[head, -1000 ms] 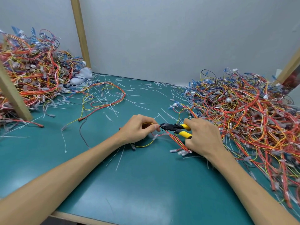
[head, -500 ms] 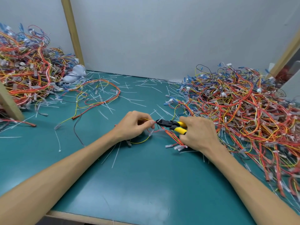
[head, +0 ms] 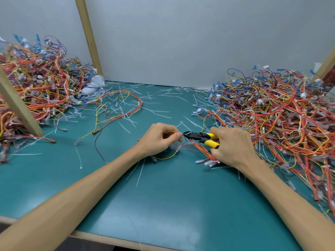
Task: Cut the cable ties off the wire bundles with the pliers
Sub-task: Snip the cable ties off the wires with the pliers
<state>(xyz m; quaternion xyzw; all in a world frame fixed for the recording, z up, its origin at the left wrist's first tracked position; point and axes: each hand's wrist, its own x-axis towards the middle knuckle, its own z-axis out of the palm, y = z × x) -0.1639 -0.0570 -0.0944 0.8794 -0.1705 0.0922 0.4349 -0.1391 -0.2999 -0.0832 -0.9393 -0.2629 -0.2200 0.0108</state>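
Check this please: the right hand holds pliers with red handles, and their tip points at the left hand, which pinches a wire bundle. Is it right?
In the head view the pliers in the right hand have yellow handles, not red. The rest holds: their tip points at the left hand, which pinches the wire bundle.

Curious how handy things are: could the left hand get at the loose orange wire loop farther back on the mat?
Probably yes, though the left hand now pinches a wire bundle. Between it and the wire loop lie only green mat and scattered cut ties.
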